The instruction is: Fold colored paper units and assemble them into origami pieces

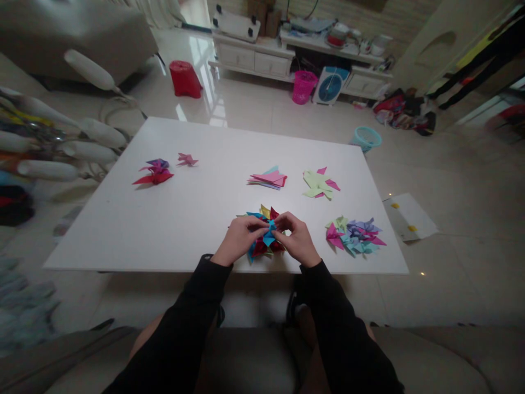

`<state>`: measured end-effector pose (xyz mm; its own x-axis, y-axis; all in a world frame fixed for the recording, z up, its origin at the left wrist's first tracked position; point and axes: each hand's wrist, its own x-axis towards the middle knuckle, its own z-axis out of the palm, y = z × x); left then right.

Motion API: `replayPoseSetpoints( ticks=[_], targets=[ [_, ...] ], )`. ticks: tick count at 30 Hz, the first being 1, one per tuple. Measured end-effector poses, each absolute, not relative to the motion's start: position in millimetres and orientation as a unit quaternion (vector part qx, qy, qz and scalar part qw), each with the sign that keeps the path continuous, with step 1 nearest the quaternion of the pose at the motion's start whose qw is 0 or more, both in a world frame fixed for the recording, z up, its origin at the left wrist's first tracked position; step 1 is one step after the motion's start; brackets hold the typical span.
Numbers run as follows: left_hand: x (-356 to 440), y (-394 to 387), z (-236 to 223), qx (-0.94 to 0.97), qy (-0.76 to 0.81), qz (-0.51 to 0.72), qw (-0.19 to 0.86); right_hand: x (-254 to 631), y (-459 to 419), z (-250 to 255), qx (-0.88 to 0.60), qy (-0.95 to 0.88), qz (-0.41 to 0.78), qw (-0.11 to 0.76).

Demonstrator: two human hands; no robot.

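Between both hands is a small blue folded paper piece [269,235], pinched from either side. My left hand [245,234] is closed on its left edge, thumb and forefinger together. On the other side my right hand [293,234] grips it with thumb and bent fingers. Underneath lies a pile of shiny folded papers [262,251] in red, gold and blue, partly covered by the hands. Just beyond sits a stack of flat folded papers [268,179], pink on top. The blue piece's exact folded shape is too small to make out.
On the white table [184,230], a heap of pastel folded papers [356,238] lies at right, with green and pink ones [320,183] behind. Red and purple paper cranes [155,174] and a pink folded piece [187,160] lie at left. A blue basket [367,138] stands past the far right corner.
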<state>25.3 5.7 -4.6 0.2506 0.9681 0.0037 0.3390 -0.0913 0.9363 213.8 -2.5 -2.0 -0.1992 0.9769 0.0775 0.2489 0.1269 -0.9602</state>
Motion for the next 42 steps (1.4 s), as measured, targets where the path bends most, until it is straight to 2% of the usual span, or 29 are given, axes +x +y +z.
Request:
replayPoseSetpoints(
  ticks=[8, 21, 30, 35, 42],
  targets=[
    [27, 5, -4, 0.549, 0.473, 0.391, 0.567, 214, -3, 0, -0.495, -0.626, 0.441, 0.411],
    [24, 6, -1, 0.572, 0.473, 0.374, 0.556, 215, -4, -1, -0.503, -0.626, 0.434, 0.408],
    [22, 11, -4, 0.560, 0.506, 0.368, 0.544, 229, -9, 0, -0.549, -0.644, 0.330, 0.417],
    [23, 11, -6, 0.579, 0.510, 0.360, 0.525, 286, -12, 13, -0.636, -0.632, 0.220, 0.385],
    [17, 8, 0, 0.585, 0.514, 0.363, 0.512, 431, 9, 15, -0.793, -0.501, 0.053, 0.342]
  ],
)
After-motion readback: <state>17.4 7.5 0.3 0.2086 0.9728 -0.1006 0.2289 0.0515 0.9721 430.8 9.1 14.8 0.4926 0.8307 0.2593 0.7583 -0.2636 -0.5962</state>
